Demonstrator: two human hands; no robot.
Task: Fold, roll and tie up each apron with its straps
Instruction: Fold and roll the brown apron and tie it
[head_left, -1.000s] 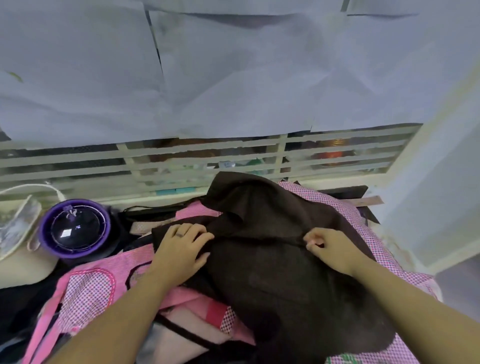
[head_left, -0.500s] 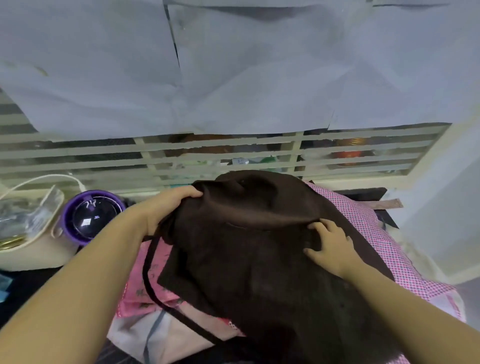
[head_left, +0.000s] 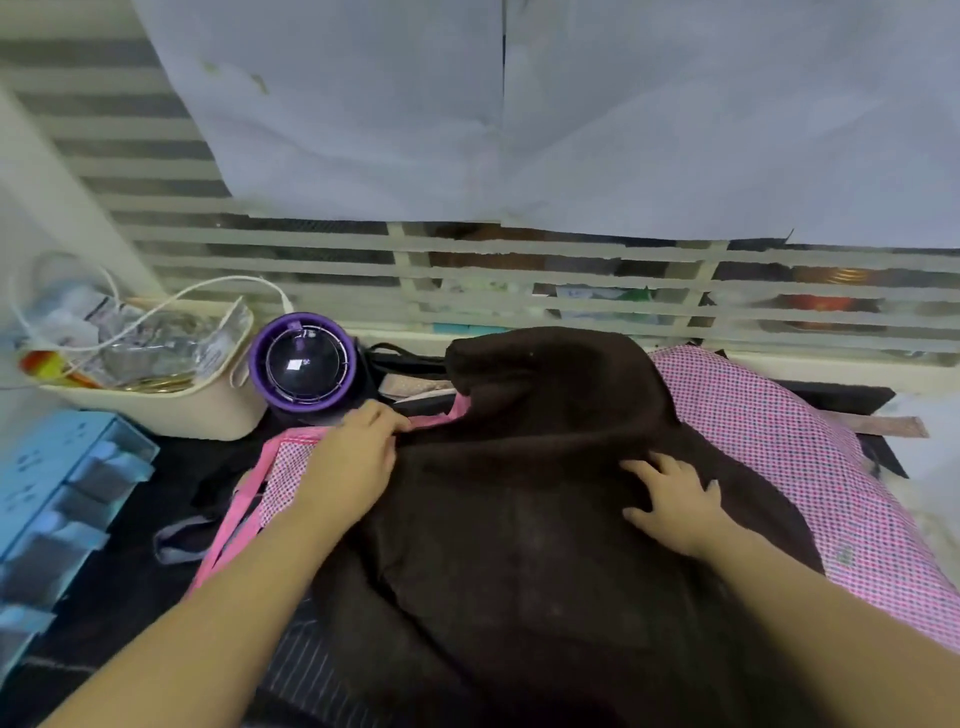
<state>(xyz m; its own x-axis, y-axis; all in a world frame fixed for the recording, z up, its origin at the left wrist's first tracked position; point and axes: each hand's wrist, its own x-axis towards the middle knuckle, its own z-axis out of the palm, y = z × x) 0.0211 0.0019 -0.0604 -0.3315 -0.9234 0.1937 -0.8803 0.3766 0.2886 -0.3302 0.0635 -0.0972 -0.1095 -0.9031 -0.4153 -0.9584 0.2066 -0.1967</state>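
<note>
A dark brown apron (head_left: 524, 519) lies spread over a heap of other aprons, its top bulging up near the window. My left hand (head_left: 353, 457) rests at its left edge, fingers pointing right onto the cloth; whether they pinch the edge is hidden. My right hand (head_left: 675, 499) presses flat on the brown cloth with fingers spread. A pink checked apron (head_left: 779, 441) sticks out from under on the right, and another pink-trimmed checked apron (head_left: 283, 467) shows under my left wrist.
A purple round device (head_left: 304, 364) stands behind my left hand. A cream basket (head_left: 171, 410) with packets and a white cable sits at the left. A blue drawer unit (head_left: 57, 493) is at the far left. A slatted window grille (head_left: 519, 280) runs along the back.
My left hand came down from the apron's raised top-left corner to its left edge, and the brown cloth now lies lower. My right hand stayed pressing on the cloth. The view shifted left.
</note>
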